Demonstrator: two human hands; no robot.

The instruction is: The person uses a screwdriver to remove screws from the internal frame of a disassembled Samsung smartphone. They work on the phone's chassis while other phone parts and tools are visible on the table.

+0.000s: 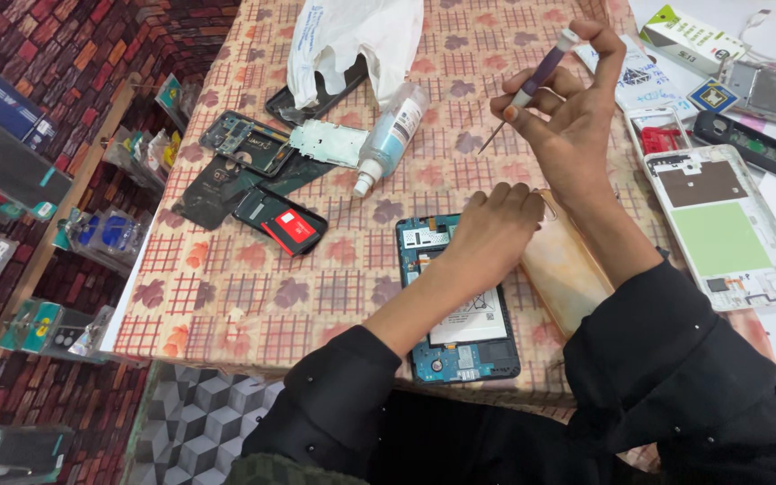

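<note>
An opened tablet (460,305), its back off and its white battery showing, lies at the near edge of the patterned tablecloth (226,296); the left hand (494,235) rests curled on its upper part, pressing it down. The right hand (568,117), raised just above, pinches a slim screwdriver (532,85), tip pointing down-left; a clear spray bottle (390,139) lies to the left, a white phone frame (720,224) to the right.

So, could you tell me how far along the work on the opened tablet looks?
Done: the tablet lies open, back cover off, battery and circuit boards exposed. In hand: the left hand presses on its upper part while the right hand holds a screwdriver raised above the table. Left: the battery and boards are still seated in the frame.
</note>
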